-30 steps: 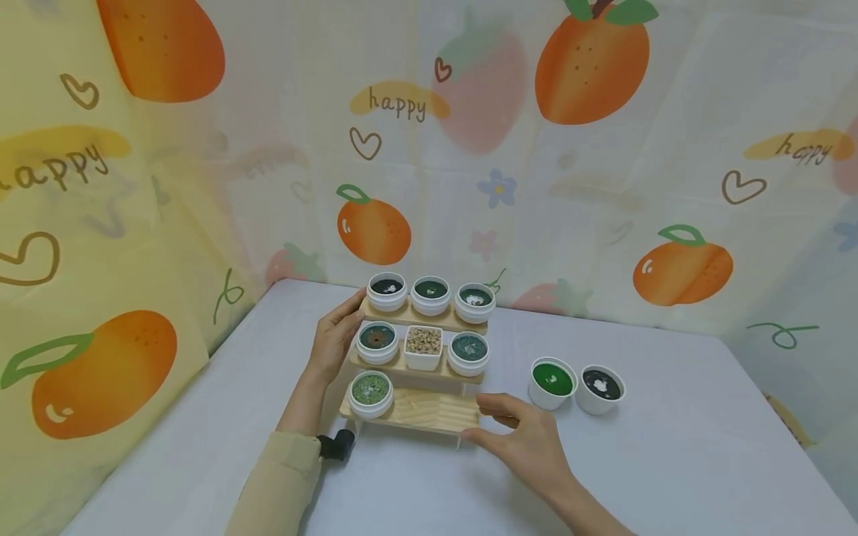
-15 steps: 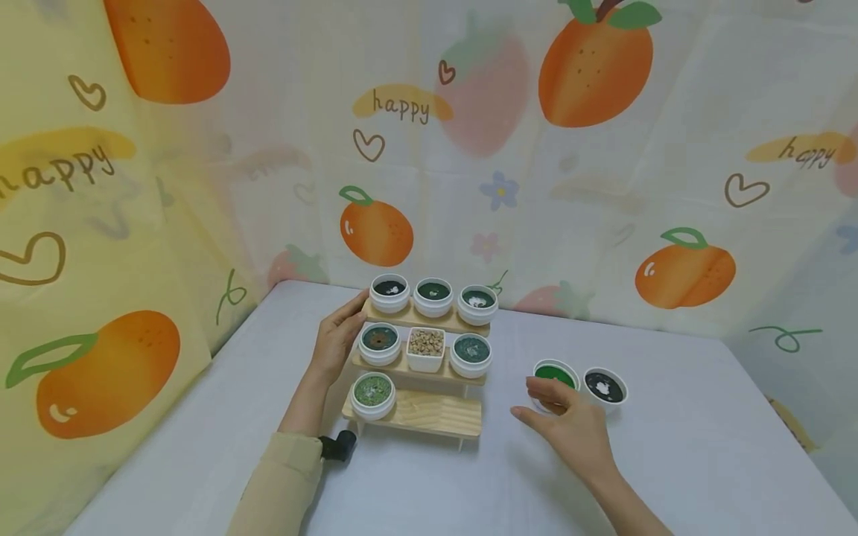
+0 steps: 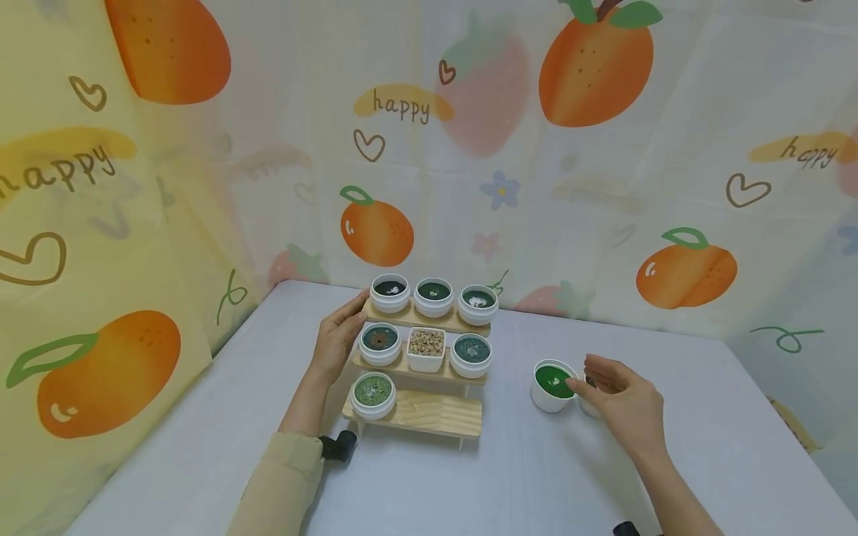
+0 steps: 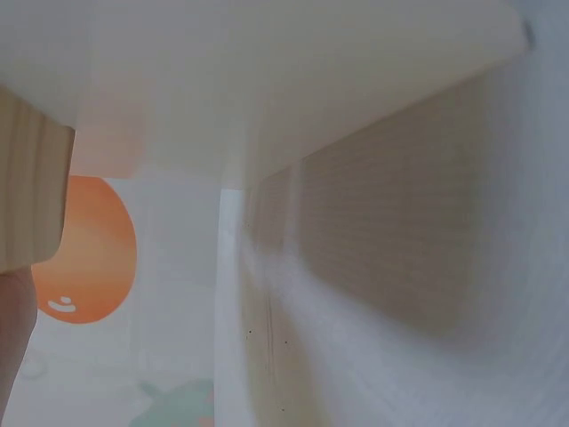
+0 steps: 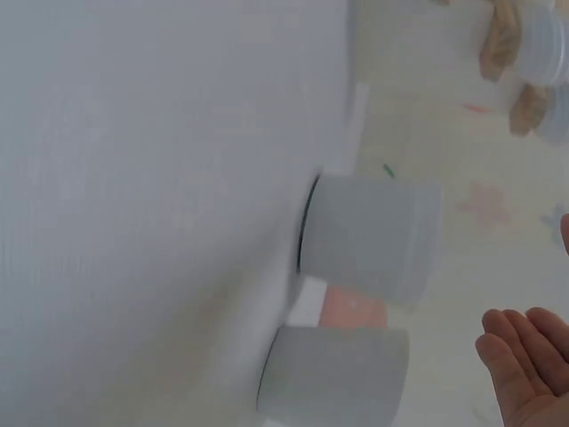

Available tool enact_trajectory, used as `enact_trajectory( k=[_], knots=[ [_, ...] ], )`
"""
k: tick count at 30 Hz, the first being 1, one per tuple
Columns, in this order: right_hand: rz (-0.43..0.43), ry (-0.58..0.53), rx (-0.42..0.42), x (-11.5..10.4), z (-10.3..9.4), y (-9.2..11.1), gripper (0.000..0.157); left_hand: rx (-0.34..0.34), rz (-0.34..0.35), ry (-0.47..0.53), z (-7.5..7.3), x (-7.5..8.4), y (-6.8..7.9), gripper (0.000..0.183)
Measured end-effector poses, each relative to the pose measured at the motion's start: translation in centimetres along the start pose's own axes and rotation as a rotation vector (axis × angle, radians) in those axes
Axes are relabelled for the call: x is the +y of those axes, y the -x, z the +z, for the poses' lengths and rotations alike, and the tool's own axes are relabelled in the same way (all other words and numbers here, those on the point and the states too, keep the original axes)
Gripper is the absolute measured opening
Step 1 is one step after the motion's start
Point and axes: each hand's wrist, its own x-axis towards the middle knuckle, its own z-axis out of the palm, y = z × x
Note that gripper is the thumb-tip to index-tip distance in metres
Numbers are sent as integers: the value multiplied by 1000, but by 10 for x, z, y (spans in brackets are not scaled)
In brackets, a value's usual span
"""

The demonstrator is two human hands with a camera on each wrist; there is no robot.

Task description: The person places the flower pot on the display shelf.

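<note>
A three-tier wooden display rack (image 3: 436,413) stands on the table, bearing several small white bowls. My left hand (image 3: 335,346) grips the left end of its top shelf; in the left wrist view a finger (image 4: 11,329) lies against the board end (image 4: 31,187). To the rack's right, a white cup of green content (image 3: 553,382) sits beside a second white cup (image 3: 590,408), mostly hidden behind my right hand (image 3: 626,406). That hand hovers over the second cup, thumb and fingers apart, holding nothing. In the right wrist view its fingers (image 5: 529,356) are beyond the cups' rims.
The top shelf carries bowls with dark and green contents (image 3: 433,298). On the middle shelf, a square bowl of beige pieces (image 3: 425,350) sits between two round bowls. A bowl of speckled green (image 3: 372,394) occupies the bottom shelf's left. A fruit-printed curtain (image 3: 570,223) closes the back.
My right hand has moved rightward from the bottom shelf's right end, past the green cup, to above the second cup. My left hand stays on the rack.
</note>
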Motion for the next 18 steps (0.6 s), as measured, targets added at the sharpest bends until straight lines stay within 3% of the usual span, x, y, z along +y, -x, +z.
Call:
enact_trajectory(
  k=[9, 18],
  knots=[
    [27, 27, 76, 18, -20, -17, 56, 5, -5, -2, 0, 0, 1, 49],
    [82, 113, 24, 32, -28, -26, 67, 9, -11, -3, 0, 0, 1, 49]
  ],
)
